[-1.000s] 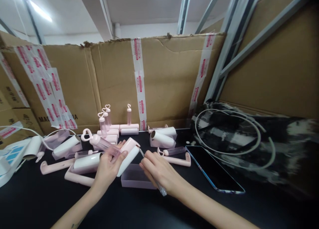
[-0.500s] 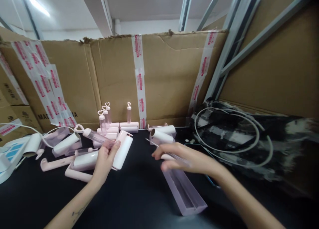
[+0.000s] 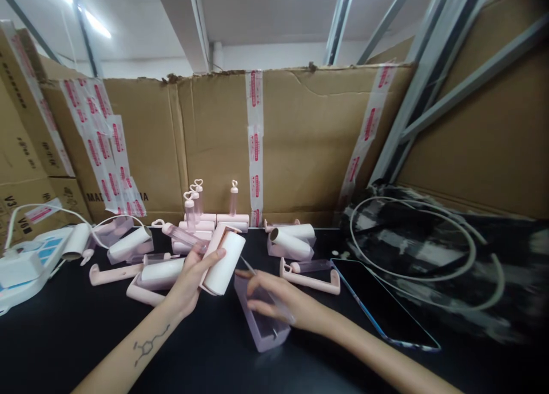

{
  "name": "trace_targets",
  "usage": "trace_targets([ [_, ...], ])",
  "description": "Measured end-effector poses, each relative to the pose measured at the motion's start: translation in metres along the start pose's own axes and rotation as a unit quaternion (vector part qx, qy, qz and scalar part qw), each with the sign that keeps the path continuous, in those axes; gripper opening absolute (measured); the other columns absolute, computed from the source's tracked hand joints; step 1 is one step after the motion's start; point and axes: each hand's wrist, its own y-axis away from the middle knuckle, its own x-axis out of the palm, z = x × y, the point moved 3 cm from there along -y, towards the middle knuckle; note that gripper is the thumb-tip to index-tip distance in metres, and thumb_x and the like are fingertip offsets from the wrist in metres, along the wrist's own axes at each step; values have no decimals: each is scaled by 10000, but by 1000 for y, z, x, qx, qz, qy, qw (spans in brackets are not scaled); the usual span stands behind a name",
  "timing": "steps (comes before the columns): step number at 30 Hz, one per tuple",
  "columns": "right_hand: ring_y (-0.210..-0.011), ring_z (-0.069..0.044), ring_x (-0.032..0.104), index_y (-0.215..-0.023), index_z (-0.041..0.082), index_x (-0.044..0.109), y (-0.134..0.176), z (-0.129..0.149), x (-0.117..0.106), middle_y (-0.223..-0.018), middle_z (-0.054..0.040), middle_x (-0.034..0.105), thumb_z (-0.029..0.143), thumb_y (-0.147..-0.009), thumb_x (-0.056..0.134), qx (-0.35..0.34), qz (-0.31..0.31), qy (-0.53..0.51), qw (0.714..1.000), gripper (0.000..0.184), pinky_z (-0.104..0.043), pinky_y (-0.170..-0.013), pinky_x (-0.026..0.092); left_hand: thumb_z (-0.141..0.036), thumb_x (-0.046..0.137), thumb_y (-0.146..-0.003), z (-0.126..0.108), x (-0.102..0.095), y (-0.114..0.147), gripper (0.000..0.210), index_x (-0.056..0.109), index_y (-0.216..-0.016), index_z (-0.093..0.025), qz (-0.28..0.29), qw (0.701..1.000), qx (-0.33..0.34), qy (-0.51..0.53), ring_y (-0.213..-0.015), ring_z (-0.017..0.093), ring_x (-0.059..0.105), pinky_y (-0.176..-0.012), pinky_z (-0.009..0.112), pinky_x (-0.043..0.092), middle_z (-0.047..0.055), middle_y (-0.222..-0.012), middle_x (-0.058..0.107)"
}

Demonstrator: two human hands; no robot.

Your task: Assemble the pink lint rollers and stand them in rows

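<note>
My left hand (image 3: 193, 279) is closed around a lint roller with a pink holder (image 3: 210, 265) and a white paper roll (image 3: 226, 262), tilted over the table. Behind those fingers slants a clear pink tube (image 3: 182, 234) with a heart-shaped loop at its end. My right hand (image 3: 278, 297), a little blurred, has a thin pointed screwdriver-like tool (image 3: 247, 265) with a see-through handle in its curled fingers. Its tip points toward the white roll, and I cannot tell whether they touch. Just beneath the right hand is a translucent lilac cover (image 3: 268, 342), partly hidden by the fingers.
Several lint rollers and pink parts lie at left, near a power strip (image 3: 51, 251) with a white cable. Behind stand cardboard sheets (image 3: 214, 136). A pink holder (image 3: 309, 282), a phone (image 3: 381, 302) and a coiled cable (image 3: 472, 251) on a dark bundle are at right.
My right hand has moved left with the tool, toward the lint roller in my left hand. The lilac cover has shifted left too. The view has turned slightly left, and the pink holder and phone show more fully.
</note>
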Motion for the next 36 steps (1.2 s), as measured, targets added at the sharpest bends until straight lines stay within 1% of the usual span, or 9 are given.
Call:
trace_targets([
  [3,-1129,-230,527,-830,216,434,-14,-11,-7,-1119,-106,593,320,-862,540,14,-176,-64,982,152,-445,-962,389,-342,709,-691,-4,5,2,454,539,-1078,-178,42,995,64,-64,-835,171,631,-672,234,496,56,-1010,659],
  [5,-1111,-223,533,-819,231,358,-19,-13,-13,-1153,-97,565,325,-807,620,12,-245,-132,960,279,-443,-939,410,-346,699,-697,-5,7,4,406,559,-1034,-168,61,986,92,-124,-882,194,620,-721,257,487,56,-992,654],
  [10,-874,-162,611,-816,243,288,-25,-4,-9,-1003,-30,574,334,-776,658,13,-220,-276,935,384,-307,-733,498,-329,724,-666,-1,13,13,332,578,-914,-163,54,967,149,-201,-890,212,603,-783,285,466,36,-895,639],
  [16,-890,-150,588,-782,238,268,-24,5,0,-998,-18,551,304,-785,647,9,-216,-340,915,384,-263,-720,471,-348,670,-730,8,21,25,360,574,-1015,-150,65,989,96,-96,-852,226,639,-719,293,509,69,-958,674],
  [18,-847,-144,577,-775,236,273,-21,3,-5,-957,-14,552,310,-785,642,13,-249,-310,917,377,-249,-689,464,-338,688,-713,-1,15,22,365,584,-1004,-144,25,990,109,-88,-848,233,654,-683,277,521,75,-949,686],
  [22,-731,-133,528,-740,232,273,-13,-4,-25,-841,-2,532,359,-804,601,53,-371,-230,898,357,-221,-590,433,-353,684,-706,-35,-10,11,314,585,-922,-149,-155,956,244,-44,-802,216,679,-657,276,540,59,-880,701],
  [24,-779,-147,533,-742,233,282,-13,-5,-30,-881,-13,547,365,-802,601,48,-374,-219,900,351,-233,-614,438,-360,693,-690,-40,-13,6,349,582,-943,-146,-162,954,244,-61,-832,229,677,-691,301,542,70,-891,704],
  [30,-919,-164,532,-806,246,285,-15,-8,-6,-983,-26,522,326,-805,615,4,-358,-194,913,340,-300,-789,440,-278,761,-601,-15,7,10,608,544,-1162,-190,29,975,117,-185,-1065,253,584,-851,309,492,71,-1142,637],
  [36,-1000,-190,535,-859,237,354,-5,-6,-6,-1085,-71,537,344,-841,568,-12,-246,-130,960,240,-320,-797,455,-239,787,-549,-23,-9,5,518,628,-1034,-151,37,964,31,-261,-932,255,629,-757,298,516,71,-970,694],
])
